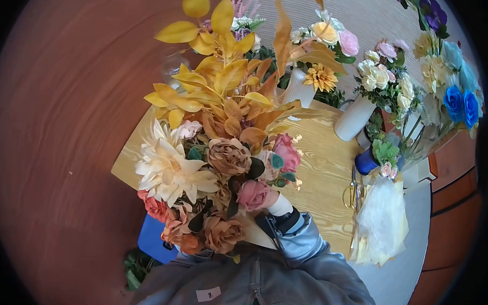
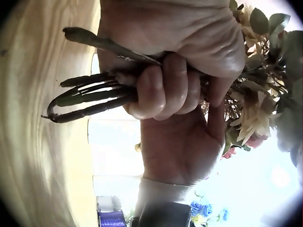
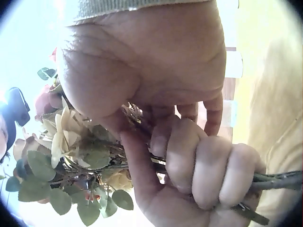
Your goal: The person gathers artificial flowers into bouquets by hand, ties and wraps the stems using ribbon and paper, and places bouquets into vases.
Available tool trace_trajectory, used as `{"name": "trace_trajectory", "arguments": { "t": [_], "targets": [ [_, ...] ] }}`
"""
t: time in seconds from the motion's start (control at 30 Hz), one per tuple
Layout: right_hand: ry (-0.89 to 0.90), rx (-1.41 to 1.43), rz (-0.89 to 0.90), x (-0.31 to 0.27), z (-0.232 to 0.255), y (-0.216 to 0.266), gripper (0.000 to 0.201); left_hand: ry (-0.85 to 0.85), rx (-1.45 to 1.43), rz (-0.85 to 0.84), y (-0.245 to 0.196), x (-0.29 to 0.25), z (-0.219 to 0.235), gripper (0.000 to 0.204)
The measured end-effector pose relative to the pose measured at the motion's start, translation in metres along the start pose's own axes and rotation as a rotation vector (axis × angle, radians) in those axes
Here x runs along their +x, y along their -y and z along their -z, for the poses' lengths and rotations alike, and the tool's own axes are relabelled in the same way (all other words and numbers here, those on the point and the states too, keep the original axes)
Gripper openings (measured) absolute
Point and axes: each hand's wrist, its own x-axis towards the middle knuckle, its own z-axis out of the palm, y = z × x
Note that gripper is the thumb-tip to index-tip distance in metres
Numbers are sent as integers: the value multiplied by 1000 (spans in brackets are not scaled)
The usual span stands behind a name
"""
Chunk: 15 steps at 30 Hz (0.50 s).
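A large bouquet of artificial flowers (image 1: pixel 229 156) fills the middle of the head view, with yellow leaves on top and cream, brown, pink and coral blooms below. It hides most of both hands there. In the left wrist view, my left hand (image 2: pixel 175 40) grips the stems (image 2: pixel 97 98), fingers curled tightly round them; their bent ends stick out past the fist. Higher up the bunch, close against the left hand, my right hand (image 3: pixel 147 61) holds the stems between thumb and bent fingers. A black band (image 1: pixel 294 223) circles the right wrist.
Scissors (image 1: pixel 352 193) lie on the wooden table (image 1: pixel 324 171) beside white wrapping material (image 1: pixel 382 222). White vases (image 1: pixel 355 119) of flowers stand along the back, with blue roses (image 1: pixel 461 105) at the right. Below left is a blue object (image 1: pixel 156 240) near green leaves (image 1: pixel 135 272).
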Motion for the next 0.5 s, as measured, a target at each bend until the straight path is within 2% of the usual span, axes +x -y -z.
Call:
{"name": "trace_trajectory", "arguments": {
  "t": [0.2, 0.23, 0.27, 0.33, 0.37, 0.43, 0.5],
  "targets": [
    [88, 82, -15, 8, -4, -8, 16, -10, -20, -60, 0, -3, 0, 53],
    [-12, 75, -151, 7, -6, -3, 21, -11, -23, -67, 0, -3, 1, 53],
    [-10, 74, -152, 11, -7, 3, 21, -11, -27, -75, 0, -3, 1, 53],
    [20, 202, 155, 24, -6, 17, 21, -12, -33, -91, 1, -2, 0, 53],
    [24, 203, 154, 27, -4, 26, 21, -13, -35, -99, 0, -2, 0, 53],
    [-41, 330, 27, 30, -1, 39, 19, -12, -40, -115, 0, -1, 0, 53],
    [-79, 366, 86, 30, -4, 37, 17, -9, -44, -129, 0, 2, -1, 53]
  ]
}}
